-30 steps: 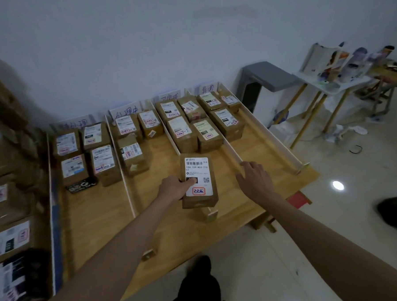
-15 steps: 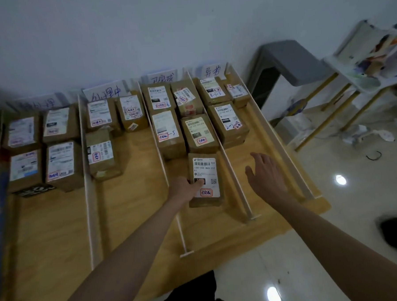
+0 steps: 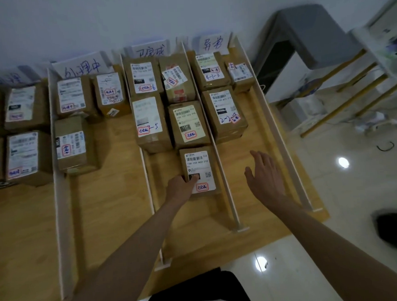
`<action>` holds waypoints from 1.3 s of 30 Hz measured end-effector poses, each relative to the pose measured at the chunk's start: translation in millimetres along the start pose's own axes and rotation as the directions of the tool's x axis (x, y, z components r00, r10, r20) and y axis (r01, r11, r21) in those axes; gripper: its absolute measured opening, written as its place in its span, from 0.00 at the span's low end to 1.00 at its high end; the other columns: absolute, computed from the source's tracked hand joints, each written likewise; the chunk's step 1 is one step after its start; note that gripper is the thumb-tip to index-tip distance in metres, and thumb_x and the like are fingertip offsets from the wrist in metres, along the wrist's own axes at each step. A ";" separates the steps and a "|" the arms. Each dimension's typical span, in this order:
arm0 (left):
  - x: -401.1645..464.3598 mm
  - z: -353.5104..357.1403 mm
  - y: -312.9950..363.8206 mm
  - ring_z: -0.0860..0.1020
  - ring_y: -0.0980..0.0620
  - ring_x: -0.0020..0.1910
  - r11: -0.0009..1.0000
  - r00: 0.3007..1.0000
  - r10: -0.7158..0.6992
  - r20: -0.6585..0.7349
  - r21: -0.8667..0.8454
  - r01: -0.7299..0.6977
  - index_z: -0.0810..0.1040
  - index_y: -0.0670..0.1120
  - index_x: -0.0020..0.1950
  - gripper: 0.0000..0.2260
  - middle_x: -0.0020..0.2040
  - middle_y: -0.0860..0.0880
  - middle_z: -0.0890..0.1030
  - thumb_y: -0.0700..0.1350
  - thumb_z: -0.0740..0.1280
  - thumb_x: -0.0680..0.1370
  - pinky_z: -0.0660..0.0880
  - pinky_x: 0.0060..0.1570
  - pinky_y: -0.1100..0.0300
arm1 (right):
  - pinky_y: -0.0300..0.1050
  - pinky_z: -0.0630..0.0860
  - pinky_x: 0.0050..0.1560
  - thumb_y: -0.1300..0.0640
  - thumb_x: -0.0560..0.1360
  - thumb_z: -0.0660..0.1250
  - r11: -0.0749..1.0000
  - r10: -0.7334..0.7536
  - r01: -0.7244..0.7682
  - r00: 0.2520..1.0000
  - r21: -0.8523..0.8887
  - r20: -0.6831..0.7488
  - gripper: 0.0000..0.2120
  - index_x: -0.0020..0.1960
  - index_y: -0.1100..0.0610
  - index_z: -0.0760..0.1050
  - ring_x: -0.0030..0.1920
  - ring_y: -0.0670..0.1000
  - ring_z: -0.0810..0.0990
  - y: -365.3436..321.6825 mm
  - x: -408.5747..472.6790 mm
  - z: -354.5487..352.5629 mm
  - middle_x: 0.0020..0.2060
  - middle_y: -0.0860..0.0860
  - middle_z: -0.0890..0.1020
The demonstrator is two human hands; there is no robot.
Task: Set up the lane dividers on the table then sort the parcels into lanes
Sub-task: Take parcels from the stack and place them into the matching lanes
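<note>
The left grip (image 3: 180, 188) is clamped on the near end of a brown parcel (image 3: 199, 171) — thumb on its white label. The parcel lies flat on the table (image 3: 108, 201) in the third lane, between two white dividers (image 3: 224, 179), just behind another labelled parcel (image 3: 188, 124). The right grip (image 3: 264, 176) hovers over the rightmost lane — fingers spread apart, holding nothing.

Single head cam, wide-angle, worn on person, looks fwd and steeply down over wooden bench (image 3: 108, 201) toward white wall (image 3: 117, 21), close range, both forearms entering from bottom edge
</note>
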State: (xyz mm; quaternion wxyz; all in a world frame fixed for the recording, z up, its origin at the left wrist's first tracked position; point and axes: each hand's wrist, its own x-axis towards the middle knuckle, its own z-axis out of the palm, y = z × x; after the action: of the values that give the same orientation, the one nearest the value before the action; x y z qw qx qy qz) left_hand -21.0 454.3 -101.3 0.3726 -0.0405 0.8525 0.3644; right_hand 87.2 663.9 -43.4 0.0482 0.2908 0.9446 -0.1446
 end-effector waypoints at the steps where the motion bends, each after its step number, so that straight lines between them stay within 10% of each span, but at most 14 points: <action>1: 0.3 1.9 0.7 0.81 0.51 0.40 1.000 1.000 -0.014 -0.006 -0.001 0.014 0.82 0.42 0.50 0.20 0.46 0.48 0.84 0.60 0.67 0.77 0.77 0.37 0.57 | 0.54 0.63 0.72 0.53 0.80 0.61 1.000 -0.002 0.002 1.000 0.001 0.005 0.24 0.75 0.55 0.63 0.73 0.56 0.64 3.0 1.0 -0.2 0.71 0.55 0.69; 18: -57.7 -28.1 39.3 0.73 0.42 0.66 0.980 0.976 0.054 -0.213 0.200 -0.010 0.69 0.37 0.70 0.30 0.70 0.41 0.72 0.60 0.59 0.81 0.70 0.56 0.55 | 0.54 0.63 0.73 0.51 0.80 0.59 0.968 -0.249 0.248 0.967 -0.023 -0.059 0.24 0.75 0.55 0.62 0.73 0.55 0.65 11.1 2.2 -63.6 0.71 0.54 0.69; 28: -168.4 -119.3 14.9 0.66 0.45 0.71 0.719 0.733 0.451 -0.509 0.694 0.040 0.67 0.47 0.73 0.24 0.71 0.46 0.69 0.59 0.53 0.82 0.63 0.70 0.49 | 0.59 0.52 0.76 0.42 0.82 0.50 0.858 -0.513 0.514 0.856 -0.013 -0.063 0.27 0.77 0.52 0.59 0.76 0.57 0.58 -86.6 -13.1 -96.4 0.76 0.53 0.63; 39: -268.8 -187.7 -108.3 0.70 0.47 0.68 0.781 0.585 0.379 -0.717 0.587 0.215 0.72 0.46 0.70 0.22 0.68 0.47 0.75 0.57 0.54 0.82 0.63 0.70 0.49 | 0.58 0.53 0.77 0.42 0.81 0.48 0.653 -0.757 0.757 0.652 -0.028 -0.031 0.27 0.76 0.53 0.60 0.75 0.55 0.60 -224.9 -110.3 -62.2 0.74 0.52 0.65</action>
State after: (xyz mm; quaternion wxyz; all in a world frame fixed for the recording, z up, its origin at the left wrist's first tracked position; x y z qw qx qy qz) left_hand 95.4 198.4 99.0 -0.0825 -0.0343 0.9957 0.0226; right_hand 51.2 446.1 90.3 -0.0333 -0.1264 0.9815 -0.1397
